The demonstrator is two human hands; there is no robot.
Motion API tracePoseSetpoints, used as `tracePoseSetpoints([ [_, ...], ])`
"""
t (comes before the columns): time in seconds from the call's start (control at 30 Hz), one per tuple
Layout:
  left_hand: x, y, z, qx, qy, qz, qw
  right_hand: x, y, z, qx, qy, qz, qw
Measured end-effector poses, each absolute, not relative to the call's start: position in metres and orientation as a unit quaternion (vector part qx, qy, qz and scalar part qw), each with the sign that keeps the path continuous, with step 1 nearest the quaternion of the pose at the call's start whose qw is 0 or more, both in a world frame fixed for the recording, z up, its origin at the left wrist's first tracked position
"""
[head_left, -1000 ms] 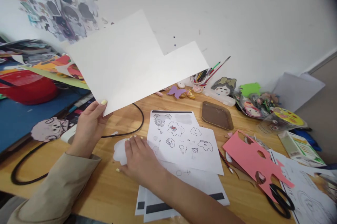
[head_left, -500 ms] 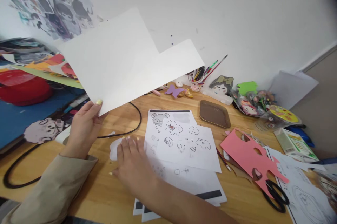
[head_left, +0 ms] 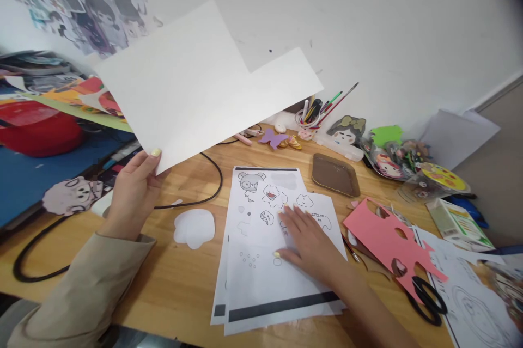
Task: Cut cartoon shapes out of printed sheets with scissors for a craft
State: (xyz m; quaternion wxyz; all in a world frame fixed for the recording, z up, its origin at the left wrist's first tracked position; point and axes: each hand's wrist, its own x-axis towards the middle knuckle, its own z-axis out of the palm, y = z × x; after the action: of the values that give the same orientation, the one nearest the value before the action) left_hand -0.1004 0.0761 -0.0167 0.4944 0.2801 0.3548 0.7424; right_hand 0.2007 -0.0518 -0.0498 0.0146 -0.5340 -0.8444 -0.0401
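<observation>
Between thumb and fingers, my left hand (head_left: pixel 137 190) pinches the lower corner of a large white sheet of paper (head_left: pixel 196 86), raised above the table with a notch missing from its upper right. My right hand (head_left: pixel 308 242) lies flat, fingers spread, over a printed sheet (head_left: pixel 327 206) of line-drawn cartoon animals, hiding part of the drawings. Beneath it are more printed sheets (head_left: pixel 261 299), one showing a bear. On the wood left of these rests a white cloud-shaped paper cutout (head_left: pixel 194 227), touched by neither hand.
To the right lie pink cut paper (head_left: pixel 382 233), black-handled scissors (head_left: pixel 429 301) and a drawn sheet (head_left: pixel 478 293). A brown tray (head_left: pixel 334 175) and a pen cup (head_left: pixel 308 116) stand farther back. A black cable (head_left: pixel 218 184) curves across the left. Behind is a white wall.
My right hand has moved right, from the white cutout onto the printed sheets, uncovering the cutout. The printed pages have shifted slightly. My left hand still holds the large sheet up.
</observation>
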Motion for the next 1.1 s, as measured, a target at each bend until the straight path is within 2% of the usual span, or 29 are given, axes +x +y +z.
tracePoseSetpoints([
  [0.3,-0.101,0.077,-0.019,0.282,0.350,0.745,0.493,0.190,-0.057,-0.070,-0.498,-0.859,-0.105,0.054],
  [0.53,-0.104,0.077,-0.017,0.272,0.346,0.752,0.491,0.173,-0.047,-0.056,-0.506,-0.850,-0.097,0.110],
  [0.83,-0.099,0.077,-0.019,0.271,0.364,0.738,0.499,0.072,-0.010,-0.063,-0.340,-0.929,-0.069,0.125],
  [1.1,-0.103,0.078,-0.019,0.266,0.364,0.741,0.498,0.073,-0.004,-0.074,-0.325,-0.933,-0.063,0.140],
])
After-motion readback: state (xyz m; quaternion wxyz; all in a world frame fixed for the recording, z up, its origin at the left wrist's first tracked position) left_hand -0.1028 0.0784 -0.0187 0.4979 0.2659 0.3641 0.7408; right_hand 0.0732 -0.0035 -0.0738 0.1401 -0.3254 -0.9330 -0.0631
